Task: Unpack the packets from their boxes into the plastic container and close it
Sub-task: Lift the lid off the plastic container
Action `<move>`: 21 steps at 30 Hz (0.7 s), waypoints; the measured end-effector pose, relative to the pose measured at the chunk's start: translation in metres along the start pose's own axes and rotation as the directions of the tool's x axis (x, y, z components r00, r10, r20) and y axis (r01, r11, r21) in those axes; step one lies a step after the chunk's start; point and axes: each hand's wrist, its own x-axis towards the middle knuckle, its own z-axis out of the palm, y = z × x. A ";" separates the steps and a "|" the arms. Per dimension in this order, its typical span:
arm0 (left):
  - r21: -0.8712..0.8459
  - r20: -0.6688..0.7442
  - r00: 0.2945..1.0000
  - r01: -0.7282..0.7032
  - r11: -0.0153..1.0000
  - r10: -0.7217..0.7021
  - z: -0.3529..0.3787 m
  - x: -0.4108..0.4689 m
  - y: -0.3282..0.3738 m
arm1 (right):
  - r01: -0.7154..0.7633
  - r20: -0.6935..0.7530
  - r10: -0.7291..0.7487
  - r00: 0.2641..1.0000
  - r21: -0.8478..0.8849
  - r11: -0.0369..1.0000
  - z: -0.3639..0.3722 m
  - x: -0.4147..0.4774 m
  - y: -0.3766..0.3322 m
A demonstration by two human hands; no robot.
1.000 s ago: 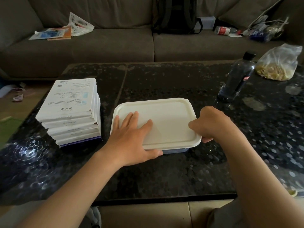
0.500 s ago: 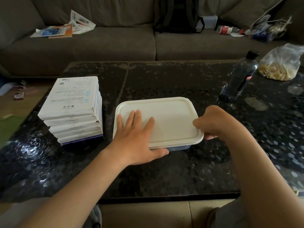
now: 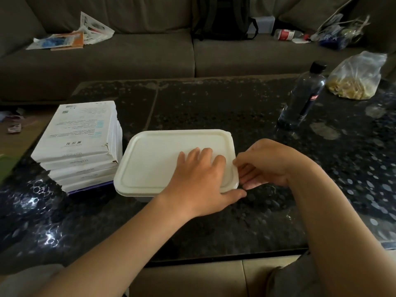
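Observation:
A rectangular plastic container with a white lid (image 3: pixel 158 159) sits in the middle of the dark table, its lid on. My left hand (image 3: pixel 199 181) lies flat on the lid's right half, fingers straight, thumb down at the near right corner. My right hand (image 3: pixel 267 163) is at the lid's right edge, its thumb on top of the rim and its curled fingers under it, pinching the edge. A stack of several flat white boxes (image 3: pixel 79 142) stands right beside the container on its left. The container's contents are hidden.
A dark water bottle (image 3: pixel 302 97) stands at the back right of the speckled black table (image 3: pixel 214 103), with a clear bag of yellowish food (image 3: pixel 355 80) behind it. A grey sofa (image 3: pixel 128 54) with papers, a backpack and clutter runs along the far side.
My left hand has slid from the lid's left part to its right part. My right hand has opened from a fist at the right corner into a pinch on the lid's right edge.

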 end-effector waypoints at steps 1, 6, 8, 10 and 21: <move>-0.034 -0.020 0.999 0.037 0.999 -0.038 0.000 0.001 0.003 | -0.020 0.054 0.016 0.998 0.062 0.998 -0.003 0.001 0.003; -0.105 0.120 0.965 0.246 0.964 -0.234 -0.004 0.012 0.023 | -0.050 0.133 0.027 0.991 0.173 0.984 -0.004 0.013 0.015; -0.093 0.173 0.947 0.289 0.953 -0.271 -0.004 0.017 0.031 | -0.045 0.137 0.020 0.990 0.185 0.982 -0.003 0.017 0.017; -0.063 0.214 0.931 0.316 0.947 -0.296 -0.003 0.021 0.036 | -0.039 0.134 0.012 0.991 0.207 0.977 -0.002 0.021 0.019; -0.167 0.189 0.897 0.430 0.887 -0.399 -0.002 0.028 0.042 | -0.078 0.269 -0.063 0.961 0.483 0.872 0.000 0.032 0.027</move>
